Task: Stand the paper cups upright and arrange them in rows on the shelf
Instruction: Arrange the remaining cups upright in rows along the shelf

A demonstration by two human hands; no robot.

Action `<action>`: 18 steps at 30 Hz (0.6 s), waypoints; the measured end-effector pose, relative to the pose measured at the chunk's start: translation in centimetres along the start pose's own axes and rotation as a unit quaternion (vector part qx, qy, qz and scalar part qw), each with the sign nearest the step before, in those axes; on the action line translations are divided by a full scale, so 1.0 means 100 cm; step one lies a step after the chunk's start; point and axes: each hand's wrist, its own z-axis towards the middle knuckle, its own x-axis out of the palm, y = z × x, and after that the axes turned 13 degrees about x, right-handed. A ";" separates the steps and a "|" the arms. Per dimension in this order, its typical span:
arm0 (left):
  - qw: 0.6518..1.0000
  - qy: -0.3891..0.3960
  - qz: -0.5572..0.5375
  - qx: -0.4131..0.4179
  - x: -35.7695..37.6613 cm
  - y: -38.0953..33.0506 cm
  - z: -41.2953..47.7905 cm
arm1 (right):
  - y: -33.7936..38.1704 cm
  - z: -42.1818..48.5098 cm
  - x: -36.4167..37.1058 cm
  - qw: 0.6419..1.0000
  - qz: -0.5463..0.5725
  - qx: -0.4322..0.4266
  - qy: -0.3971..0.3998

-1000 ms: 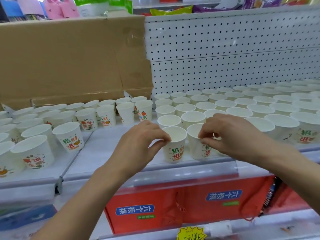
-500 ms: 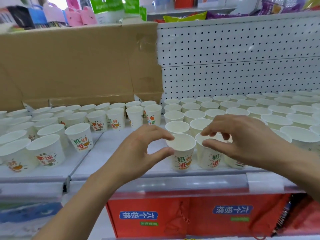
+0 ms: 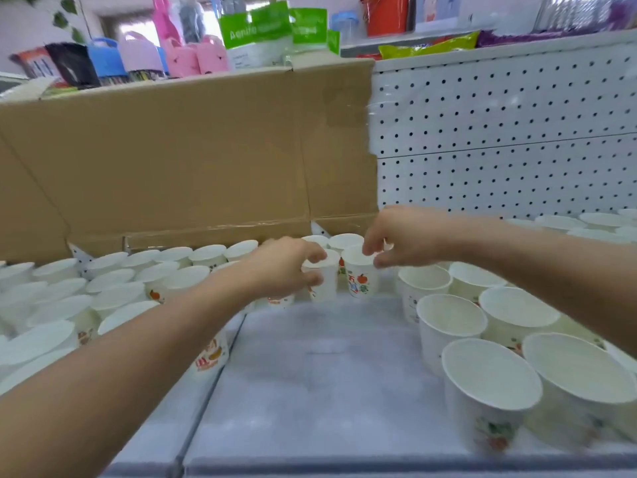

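Mostly, paper cups (image 3: 448, 322) are standing upright in rows on the shelf (image 3: 320, 391); left hand (image 3: 284, 269) fingers (image 3: 315, 256) are clamping one back cup (image 3: 325, 286), right hand (image 3: 405, 236) is pinching the neighbouring cup (image 3: 360, 279); the shelf's middle is awaiting more.

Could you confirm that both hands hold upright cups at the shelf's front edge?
No: the head view shows the left hand gripping the left cup and the right hand pinching the right cup, both upright, at the back of the shelf, not the front.

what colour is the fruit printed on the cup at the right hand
Red-orange fruit on the white cup the right hand pinches; head view.
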 end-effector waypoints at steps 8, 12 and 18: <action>0.990 0.054 0.017 0.126 0.002 0.021 -0.006 | 0.021 0.040 0.032 0.994 -0.074 -0.020 0.082; 0.978 0.105 -0.071 0.167 -0.013 0.011 -0.037 | 0.033 0.005 0.020 0.984 -0.014 -0.068 0.165; 0.971 -0.031 -0.223 0.086 -0.038 0.035 -0.009 | 0.017 0.025 -0.013 0.982 0.137 -0.048 0.125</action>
